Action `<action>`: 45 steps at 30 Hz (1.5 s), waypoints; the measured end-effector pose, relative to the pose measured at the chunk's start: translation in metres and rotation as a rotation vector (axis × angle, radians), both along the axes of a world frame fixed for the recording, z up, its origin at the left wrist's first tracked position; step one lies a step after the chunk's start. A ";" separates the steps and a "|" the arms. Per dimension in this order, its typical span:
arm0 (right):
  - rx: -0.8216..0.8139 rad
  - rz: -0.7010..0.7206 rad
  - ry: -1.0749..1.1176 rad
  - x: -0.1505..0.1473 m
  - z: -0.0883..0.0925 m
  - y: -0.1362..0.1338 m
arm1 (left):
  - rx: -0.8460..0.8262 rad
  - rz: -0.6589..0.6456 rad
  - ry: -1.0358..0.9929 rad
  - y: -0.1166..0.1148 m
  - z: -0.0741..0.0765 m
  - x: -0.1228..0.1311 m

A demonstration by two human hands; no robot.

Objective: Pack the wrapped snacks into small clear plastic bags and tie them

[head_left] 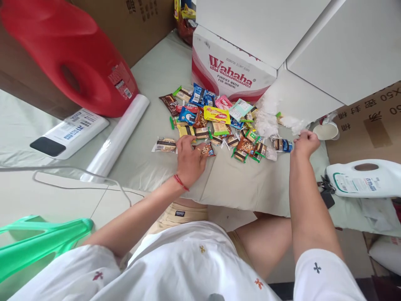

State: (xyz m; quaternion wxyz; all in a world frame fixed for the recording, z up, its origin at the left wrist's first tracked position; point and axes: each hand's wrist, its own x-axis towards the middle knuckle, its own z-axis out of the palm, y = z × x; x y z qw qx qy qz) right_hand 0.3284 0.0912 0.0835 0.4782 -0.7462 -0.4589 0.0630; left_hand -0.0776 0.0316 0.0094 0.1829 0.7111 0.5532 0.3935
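A loose pile of wrapped snacks lies on the pale cloth surface, with a yellow wafer packet (216, 114) on top. My left hand (190, 158), a red string on its wrist, is at the near edge of the pile. Its thumb and fingers close on a small brown snack packet (208, 149); a clear-wrapped biscuit (166, 144) lies just left of it. To the right of the pile, my right hand (305, 144) is pinched at the edge of a crumpled clear plastic bag (293, 124). A blue snack packet (287, 145) lies beside that hand.
Behind the pile stands a white and red water carton (232, 69). A red jug (103, 71), a white device (70, 131) and a plastic film roll (119, 136) are at left. At right are a paper cup (326, 131) and a white detergent bottle (363, 179).
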 end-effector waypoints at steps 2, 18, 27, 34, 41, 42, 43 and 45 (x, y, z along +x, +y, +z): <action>0.103 -0.099 0.059 -0.019 -0.006 -0.035 | -0.076 -0.099 -0.197 -0.004 0.017 0.018; 0.110 -0.023 0.677 -0.143 -0.078 -0.220 | -1.210 -0.749 -1.068 -0.007 -0.021 0.128; 0.056 -0.036 0.897 -0.136 -0.073 -0.195 | -0.977 -0.788 -0.963 0.004 -0.018 0.123; 0.070 -0.118 0.875 -0.124 -0.073 -0.208 | -1.113 -0.689 -1.183 0.017 -0.004 0.112; -0.038 0.133 0.025 -0.142 -0.056 -0.199 | -1.057 -0.754 -1.033 0.007 -0.007 0.116; -0.071 0.121 0.076 -0.142 -0.056 -0.195 | -1.053 -0.757 -1.018 0.007 -0.009 0.117; -0.059 0.075 0.174 -0.142 -0.056 -0.192 | -1.046 -0.748 -1.013 0.007 -0.010 0.117; 0.030 -0.056 0.440 -0.137 -0.058 -0.189 | -1.031 -0.719 -1.023 0.010 -0.012 0.118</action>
